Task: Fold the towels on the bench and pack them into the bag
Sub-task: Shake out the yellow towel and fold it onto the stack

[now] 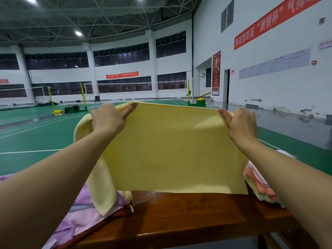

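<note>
Both hands, left (107, 119) and right (240, 124), pinch the yellow towel (170, 150) above the surface (179, 212); early going, folding barely begun, no bag visible.

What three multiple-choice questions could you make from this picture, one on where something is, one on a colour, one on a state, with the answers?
1. Where is the purple cloth? A) left end of the bench B) on the floor C) in the right hand
2. What colour is the held towel? A) pink B) yellow C) white
3. How is the towel held? A) folded small B) lying flat C) spread between both hands

Answers: 1 A, it lies on the bench's left end. 2 B, it is pale yellow. 3 C, the left hand and right hand pinch its top edge.
</note>
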Demonstrator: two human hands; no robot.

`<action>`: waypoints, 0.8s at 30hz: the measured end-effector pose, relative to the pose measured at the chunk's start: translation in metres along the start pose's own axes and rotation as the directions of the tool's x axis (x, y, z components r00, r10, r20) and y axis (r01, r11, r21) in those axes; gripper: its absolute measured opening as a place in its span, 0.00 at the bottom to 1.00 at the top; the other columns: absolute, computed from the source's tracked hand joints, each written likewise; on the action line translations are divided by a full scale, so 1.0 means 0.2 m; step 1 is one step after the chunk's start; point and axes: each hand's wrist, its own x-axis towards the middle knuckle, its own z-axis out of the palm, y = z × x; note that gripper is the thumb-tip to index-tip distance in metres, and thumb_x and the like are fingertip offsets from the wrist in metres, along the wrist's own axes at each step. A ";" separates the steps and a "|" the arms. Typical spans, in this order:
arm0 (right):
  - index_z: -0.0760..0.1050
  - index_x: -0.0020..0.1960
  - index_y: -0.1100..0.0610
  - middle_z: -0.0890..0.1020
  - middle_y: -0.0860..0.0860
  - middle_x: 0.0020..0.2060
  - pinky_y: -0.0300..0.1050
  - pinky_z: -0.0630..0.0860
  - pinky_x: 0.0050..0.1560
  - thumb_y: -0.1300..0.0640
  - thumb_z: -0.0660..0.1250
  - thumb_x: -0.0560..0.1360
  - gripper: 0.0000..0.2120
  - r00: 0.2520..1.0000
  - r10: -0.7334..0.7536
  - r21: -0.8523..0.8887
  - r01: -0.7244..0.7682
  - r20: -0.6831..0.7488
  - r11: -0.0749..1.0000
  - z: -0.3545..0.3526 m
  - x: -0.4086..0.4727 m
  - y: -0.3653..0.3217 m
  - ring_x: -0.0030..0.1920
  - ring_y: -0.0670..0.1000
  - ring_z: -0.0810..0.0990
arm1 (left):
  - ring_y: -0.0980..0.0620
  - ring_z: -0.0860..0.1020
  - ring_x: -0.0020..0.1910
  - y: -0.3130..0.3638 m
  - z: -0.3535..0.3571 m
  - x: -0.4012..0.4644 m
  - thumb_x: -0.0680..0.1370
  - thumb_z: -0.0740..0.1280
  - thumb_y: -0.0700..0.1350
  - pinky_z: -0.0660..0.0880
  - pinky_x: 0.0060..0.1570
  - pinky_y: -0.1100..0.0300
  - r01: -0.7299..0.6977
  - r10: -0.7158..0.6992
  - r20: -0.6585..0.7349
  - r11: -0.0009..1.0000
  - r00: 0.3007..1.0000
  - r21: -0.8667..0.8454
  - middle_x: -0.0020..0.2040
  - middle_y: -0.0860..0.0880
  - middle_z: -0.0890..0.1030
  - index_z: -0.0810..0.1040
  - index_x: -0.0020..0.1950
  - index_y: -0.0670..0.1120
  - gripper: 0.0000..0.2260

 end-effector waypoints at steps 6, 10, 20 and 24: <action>0.72 0.54 0.65 0.77 0.62 0.51 0.55 0.69 0.49 0.27 0.53 0.76 0.39 0.994 0.032 -0.009 -0.033 -0.106 0.999 -0.22 -0.02 -0.07 0.55 0.60 0.71 | 0.35 0.70 0.58 0.04 -0.15 -0.09 0.72 0.56 0.76 0.64 0.51 0.45 0.023 -0.027 -0.082 0.999 0.996 -0.047 0.49 0.38 0.74 0.71 0.51 0.40 0.37; 0.72 0.51 0.63 0.77 0.61 0.49 0.56 0.70 0.49 0.24 0.53 0.73 0.40 0.992 0.020 -0.028 -0.024 -0.125 0.999 -0.37 -0.05 -0.09 0.54 0.60 0.71 | 0.35 0.72 0.55 0.02 -0.27 -0.13 0.71 0.53 0.77 0.64 0.50 0.45 -0.005 0.002 -0.108 1.000 0.994 -0.025 0.49 0.37 0.76 0.70 0.49 0.40 0.38; 0.70 0.49 0.62 0.75 0.60 0.48 0.57 0.69 0.48 0.25 0.53 0.74 0.38 0.979 -0.060 -0.073 0.047 -0.193 0.996 -0.74 -0.17 -0.11 0.53 0.59 0.69 | 0.32 0.68 0.64 0.08 -0.62 -0.30 0.70 0.55 0.79 0.69 0.57 0.39 0.049 -0.047 -0.040 0.998 0.998 0.041 0.59 0.32 0.75 0.71 0.53 0.37 0.43; 0.71 0.53 0.63 0.76 0.61 0.51 0.57 0.70 0.48 0.24 0.54 0.74 0.39 0.981 -0.056 -0.106 0.037 -0.187 0.994 -0.76 -0.20 -0.07 0.56 0.61 0.70 | 0.32 0.68 0.64 0.06 -0.60 -0.34 0.69 0.55 0.79 0.68 0.56 0.40 0.030 -0.031 0.007 0.997 0.999 0.070 0.55 0.33 0.76 0.69 0.44 0.39 0.40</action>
